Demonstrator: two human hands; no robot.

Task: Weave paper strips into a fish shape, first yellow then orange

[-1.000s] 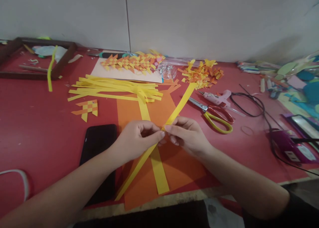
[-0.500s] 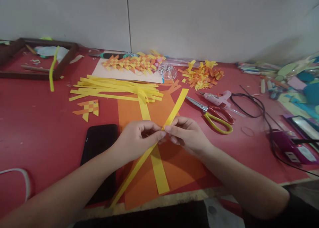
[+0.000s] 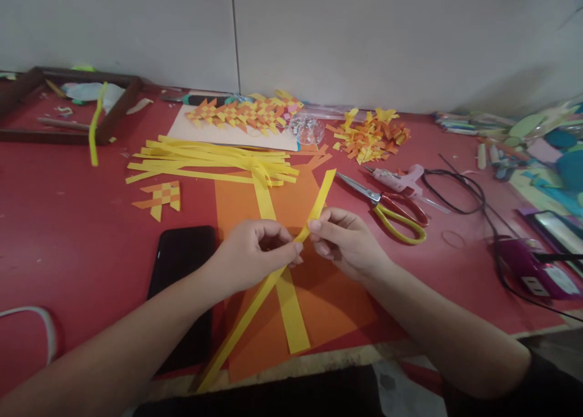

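Between my two hands runs a long yellow paper strip [image 3: 262, 294], slanting from the table's front edge up to the right. My left hand [image 3: 255, 247] pinches it near the middle. A little higher, my right hand [image 3: 344, 241] grips it between thumb and fingers, its free end sticking up beyond. Below my hands, orange paper sheets [image 3: 328, 308] lie flat, with another yellow strip [image 3: 294, 317] across them. Past my hands sits a pile of yellow strips [image 3: 204, 160]. A woven paper fish [image 3: 164, 197] in yellow and orange lies to the left.
Left of the sheets lies a black phone [image 3: 182, 295]. Scissors [image 3: 387, 207] and a pink glue gun [image 3: 403, 179] with its cord are on the right. Woven fish [image 3: 241, 115] rest on white card at the back, beside a heap of paper scraps [image 3: 371, 138]. A wooden frame [image 3: 109, 116] stands far left.
My right hand has slid slightly up and right along the strip, away from my left hand. The strip's top end has shifted a little left and down.
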